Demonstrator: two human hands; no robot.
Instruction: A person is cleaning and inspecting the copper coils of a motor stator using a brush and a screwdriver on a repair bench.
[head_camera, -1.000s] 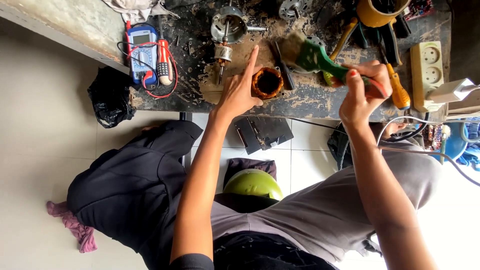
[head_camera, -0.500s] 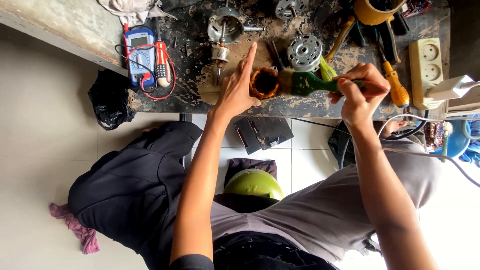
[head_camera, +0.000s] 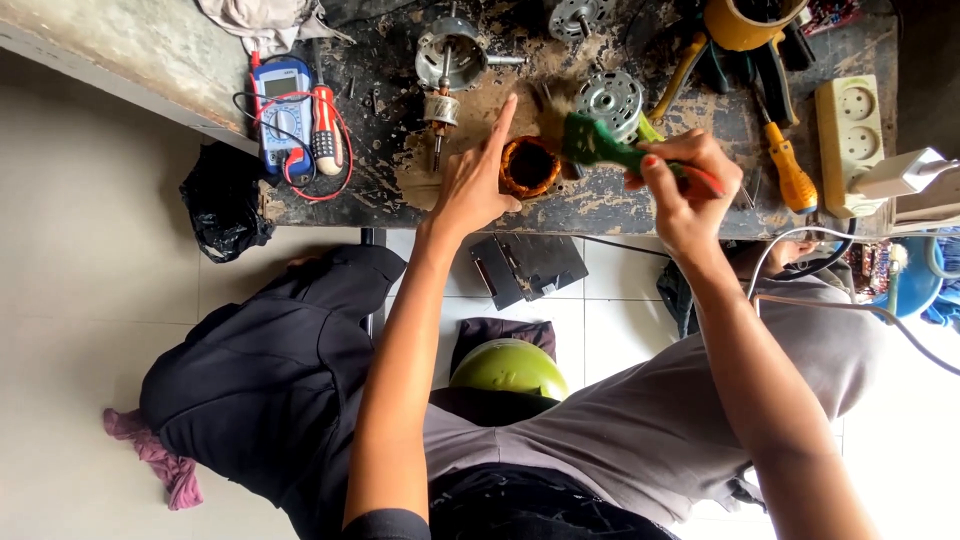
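My left hand (head_camera: 472, 188) rests flat, fingers stretched out, against a copper-wound stator ring (head_camera: 528, 166) near the front edge of the dirty workbench (head_camera: 340, 195). My right hand (head_camera: 688, 190) is closed on the handle of a green paintbrush (head_camera: 598, 146), whose head sits just right of and above the stator. Behind the brush lies a silver motor end plate (head_camera: 610, 100). A rotor with its shaft (head_camera: 440, 112) and a round motor housing (head_camera: 450, 60) lie to the left of my left hand.
A blue multimeter (head_camera: 284, 115) with red leads and a red-and-white screwdriver (head_camera: 325, 130) lie at the left. A yellow-handled screwdriver (head_camera: 790, 176), white power strip (head_camera: 850, 140) and yellow cup (head_camera: 745, 20) are at the right. Below the bench: black bag (head_camera: 225, 205), green round object (head_camera: 510, 368), pink rag (head_camera: 155, 462).
My right hand has carried the green brush leftward, from the right part of the bench up to the stator. My left hand has stayed on the stator.
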